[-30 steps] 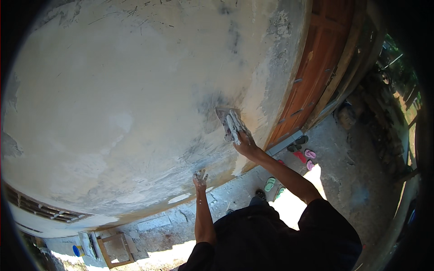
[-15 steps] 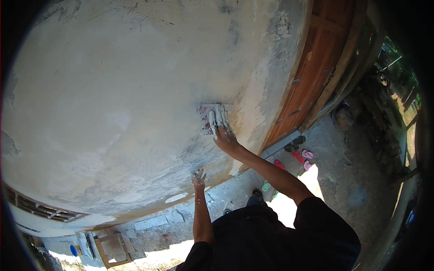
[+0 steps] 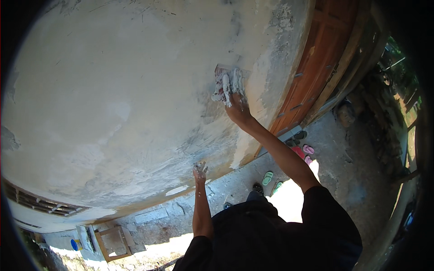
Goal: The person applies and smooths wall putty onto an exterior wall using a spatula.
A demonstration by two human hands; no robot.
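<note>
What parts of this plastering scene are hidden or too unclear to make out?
Head view only:
- Float: mostly covered by the right hand and plaster.
- Left hand: palm faces the wall, so contact is unclear.
- Sandals: too small for detail.
- Door: cut off by the dark rim.

wooden door [image 3: 325,67], sandals [image 3: 308,149], wooden frame [image 3: 110,244]

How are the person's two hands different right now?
The right hand is raised high with its arm stretched out; the left hand sits much lower with its arm bent in close. The right hand presses a plaster-smeared float flat on the wall; the left hand holds no tool, its fingers just resting on the wall. Both are spattered with pale plaster.
</note>
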